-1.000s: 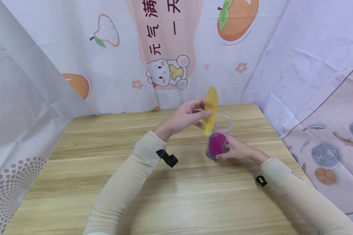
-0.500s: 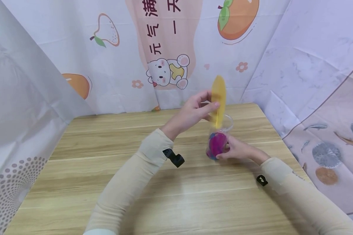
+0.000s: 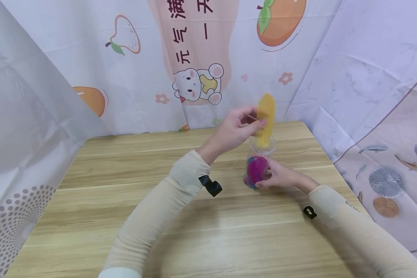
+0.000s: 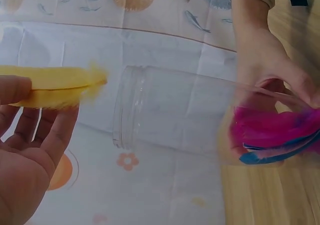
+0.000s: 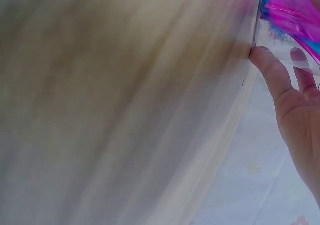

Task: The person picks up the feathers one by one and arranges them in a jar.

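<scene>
My left hand (image 3: 234, 129) pinches a yellow feather (image 3: 266, 112) between thumb and fingers, quill end down. In the left wrist view the tip of this yellow feather (image 4: 62, 85) is just short of the rim of a clear jar (image 4: 165, 110), with a small gap between. The jar stands upright on the table. Magenta and blue feathers (image 3: 256, 172) lie inside its lower part. Around the jar's lower side my right hand (image 3: 279, 175) curls its fingers and thumb. The right wrist view catches fingertips of the right hand (image 5: 295, 90) near the jar's base.
The wood-grain table (image 3: 208, 231) reaches to a printed curtain (image 3: 135, 85) at the back. A patterned cloth (image 3: 385, 173) hangs along the right side. Black wrist bands with small mounts sit on both sleeves.
My left hand has moved right with the yellow feather, from left of the jar to over its mouth. The right hand and jar have stayed in place.
</scene>
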`<state>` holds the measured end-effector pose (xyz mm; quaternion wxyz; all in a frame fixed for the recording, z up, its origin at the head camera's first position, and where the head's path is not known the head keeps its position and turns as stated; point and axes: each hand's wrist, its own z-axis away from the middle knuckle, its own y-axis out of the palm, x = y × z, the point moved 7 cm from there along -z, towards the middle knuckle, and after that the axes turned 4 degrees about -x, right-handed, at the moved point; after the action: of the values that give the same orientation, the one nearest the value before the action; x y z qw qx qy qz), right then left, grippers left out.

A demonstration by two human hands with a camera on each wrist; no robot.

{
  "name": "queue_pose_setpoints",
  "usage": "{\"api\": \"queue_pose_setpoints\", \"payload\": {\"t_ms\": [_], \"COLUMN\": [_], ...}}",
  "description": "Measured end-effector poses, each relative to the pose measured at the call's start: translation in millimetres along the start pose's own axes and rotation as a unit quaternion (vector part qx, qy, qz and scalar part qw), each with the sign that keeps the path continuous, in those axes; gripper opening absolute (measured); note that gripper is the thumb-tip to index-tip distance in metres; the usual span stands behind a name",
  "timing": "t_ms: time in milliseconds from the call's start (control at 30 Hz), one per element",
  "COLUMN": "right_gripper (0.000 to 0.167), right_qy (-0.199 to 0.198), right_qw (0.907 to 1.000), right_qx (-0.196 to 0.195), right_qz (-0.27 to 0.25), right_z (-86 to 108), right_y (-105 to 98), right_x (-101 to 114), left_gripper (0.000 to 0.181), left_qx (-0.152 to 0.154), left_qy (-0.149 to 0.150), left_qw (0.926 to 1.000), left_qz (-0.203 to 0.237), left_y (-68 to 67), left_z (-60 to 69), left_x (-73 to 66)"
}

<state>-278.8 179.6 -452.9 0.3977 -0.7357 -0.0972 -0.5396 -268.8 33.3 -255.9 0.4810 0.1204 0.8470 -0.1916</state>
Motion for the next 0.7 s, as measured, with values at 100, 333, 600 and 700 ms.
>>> {"api": "queue_pose_setpoints", "payload": {"t_ms": [100,333,600,700], "right_gripper": [0.082,0.082,0.085,0.088], "right_qy": [-0.002,-0.008,-0.006,-0.002], "right_qw": [1.0,1.0,1.0,1.0], "right_qx": [0.0,-0.002,-0.001,-0.002], "right_qz": [0.005,0.003,0.005,0.007], "right_z": [-0.6,-0.8,-0.6,-0.2], "right_y": [-0.3,-0.8,-0.7,-1.0], "right_x": [0.1,-1.5,-0.6,0.6], "left_gripper": [0.02,0.012,0.016,0.019], "left_qx": [-0.001,-0.015,-0.017,-0.017], "left_qy": [0.019,0.057,0.073,0.072], "left_qw": [0.9998,0.9983,0.9967,0.9965], "left_qz": [0.0,-0.006,-0.03,-0.038], "left_y": [3.5,5.8,5.1,5.4], "left_z": [-0.8,-0.6,-1.4,-2.0], "left_x": [-0.6,0.0,3.7,5.8]}}
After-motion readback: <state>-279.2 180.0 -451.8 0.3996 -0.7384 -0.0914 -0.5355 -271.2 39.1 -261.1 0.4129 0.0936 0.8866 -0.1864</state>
